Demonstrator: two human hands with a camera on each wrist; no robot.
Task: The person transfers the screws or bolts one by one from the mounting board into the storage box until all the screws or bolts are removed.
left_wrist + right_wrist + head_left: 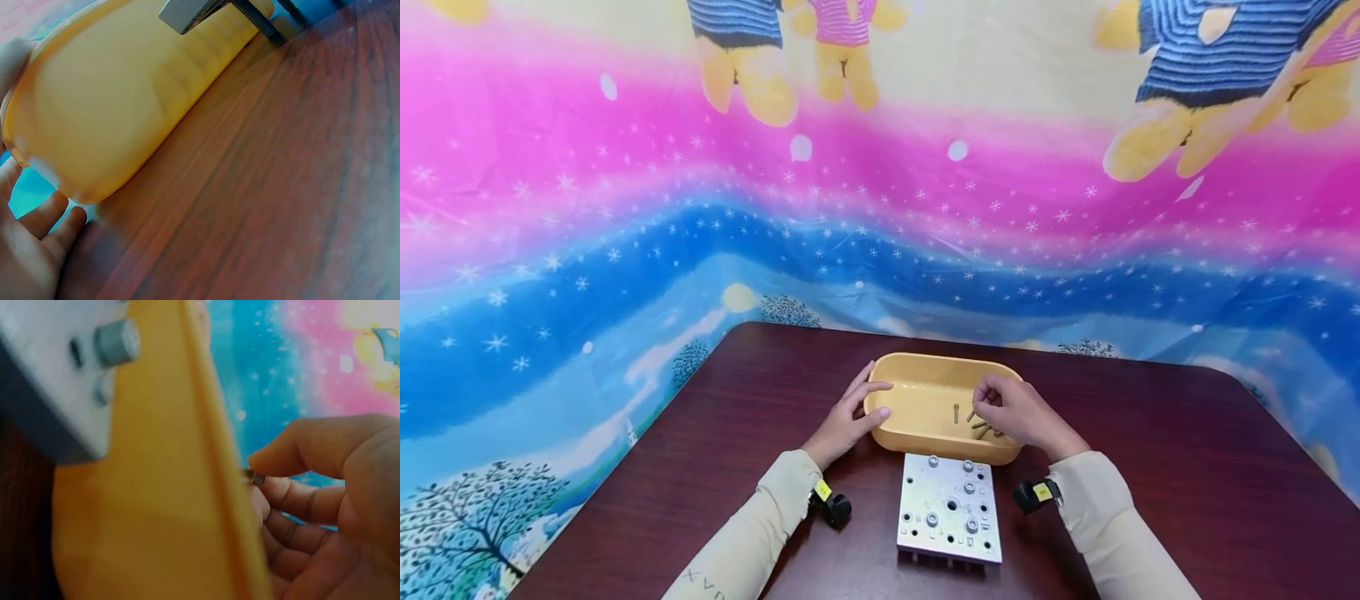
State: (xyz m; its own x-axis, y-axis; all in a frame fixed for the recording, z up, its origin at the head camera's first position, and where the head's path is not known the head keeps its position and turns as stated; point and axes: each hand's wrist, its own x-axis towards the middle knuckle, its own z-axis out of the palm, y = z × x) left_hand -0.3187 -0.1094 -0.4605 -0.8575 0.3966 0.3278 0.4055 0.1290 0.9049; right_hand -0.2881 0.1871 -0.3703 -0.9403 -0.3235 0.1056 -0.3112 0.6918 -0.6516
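My left hand (847, 421) holds the left end of a yellow plastic tray (947, 369), thumb and index finger over its rim. In the left wrist view, other fingers (47, 215) lie spread against the tray's outer end. Over the tray's right part, my right hand (1018, 410) has thumb and index finger pinched together. Between those fingertips the right wrist view shows a small metal screw (255, 478), mostly hidden by them. Several loose screws (957, 413) lie in the tray below. In front of the tray is a silver metal plate (951, 505) with several socket-head screws in it.
The plate's underside is raised off the dark wood table (790, 383), with threaded screw shafts (257, 20) sticking out below. A patterned cloth (880, 208) hangs behind the table. Each wrist wears a black camera (835, 507).
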